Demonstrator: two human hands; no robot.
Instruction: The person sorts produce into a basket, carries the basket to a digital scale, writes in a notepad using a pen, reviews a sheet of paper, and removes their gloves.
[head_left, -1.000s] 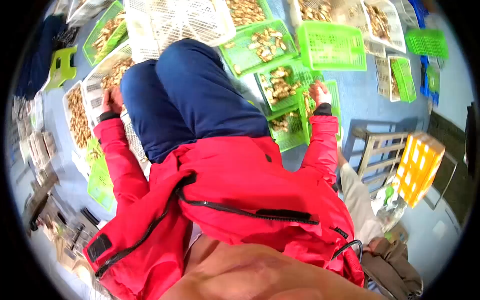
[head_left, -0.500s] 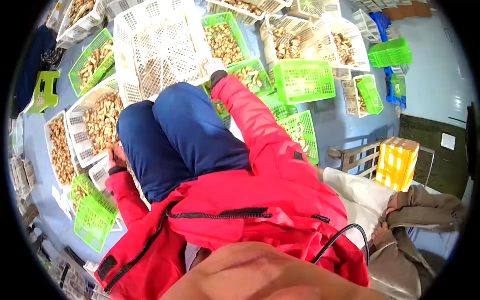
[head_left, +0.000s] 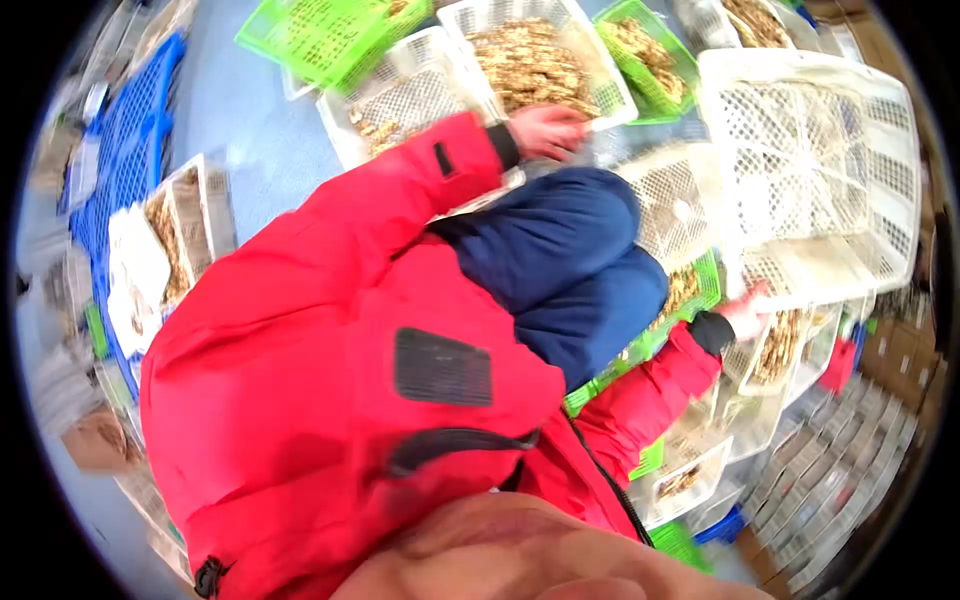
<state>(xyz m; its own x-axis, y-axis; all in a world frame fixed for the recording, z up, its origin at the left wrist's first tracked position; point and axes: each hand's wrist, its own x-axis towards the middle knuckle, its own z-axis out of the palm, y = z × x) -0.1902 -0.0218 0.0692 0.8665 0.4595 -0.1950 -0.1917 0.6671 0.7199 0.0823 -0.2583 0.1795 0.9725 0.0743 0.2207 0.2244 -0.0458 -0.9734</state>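
Observation:
My right hand [head_left: 745, 312] grips the rim of a large white plastic crate [head_left: 895, 225] at the right, whose mesh bottom shows bare. Its fingers are partly hidden behind that rim. My left hand [head_left: 548, 132], smeared by motion, is at the near edge of a white crate [head_left: 615, 105] filled with brown and cream pieces [head_left: 530, 62] that look like mushrooms. I cannot make out whether its fingers hold anything. Between the hands, another white mesh crate [head_left: 675, 200] sits just past my knees.
A green basket [head_left: 650, 60] of similar pieces stands beyond the knees. Another white crate [head_left: 410, 95] and green baskets [head_left: 325, 45] lie at the upper left. A blue mesh pallet [head_left: 135, 150] is at the far left. Stacked cartons [head_left: 895, 350] stand at the far right.
The view has swung round, so the knees now point right. My right hand still holds the large white crate. My left hand has left the side of my thigh and reaches farther out.

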